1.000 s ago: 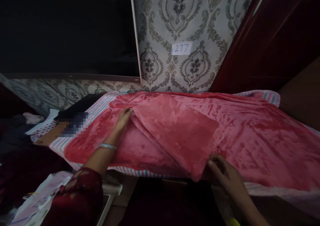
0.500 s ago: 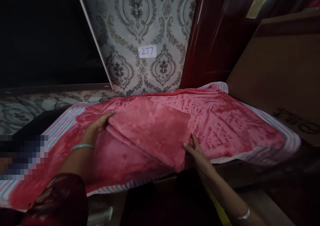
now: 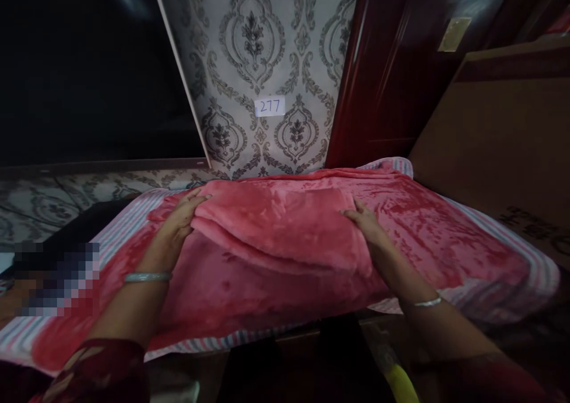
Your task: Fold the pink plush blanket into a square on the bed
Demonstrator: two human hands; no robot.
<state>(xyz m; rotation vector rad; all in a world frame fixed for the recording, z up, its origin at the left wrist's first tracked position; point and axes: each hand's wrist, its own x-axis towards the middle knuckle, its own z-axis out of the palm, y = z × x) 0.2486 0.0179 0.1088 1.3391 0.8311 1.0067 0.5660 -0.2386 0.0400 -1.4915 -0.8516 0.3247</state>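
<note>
A folded piece of pink plush cloth [image 3: 280, 225] lies in layers across the middle, with its folded edges facing me. At its left end, my left hand [image 3: 184, 213] is closed on the cloth, the thumb on top. My right hand [image 3: 365, 216] grips the right end, thumb above and the other fingers partly hidden by cloth. Underneath spreads a larger red-pink plush blanket [image 3: 427, 231] with a striped white, pink and blue border. Its surface is wrinkled on the right.
A dark screen [image 3: 89, 70] stands behind on the left. A large cardboard box [image 3: 499, 136] is at the right, beside a dark red glossy panel [image 3: 383, 64]. A paper marked 277 [image 3: 269, 105] is stuck to the patterned wall. Something yellow [image 3: 401, 385] shows below the front edge.
My right hand has moved up and forward with the cloth's right end. The cloth's hanging corner has come up, and its shape is now more rectangular. My left hand stays at the left end.
</note>
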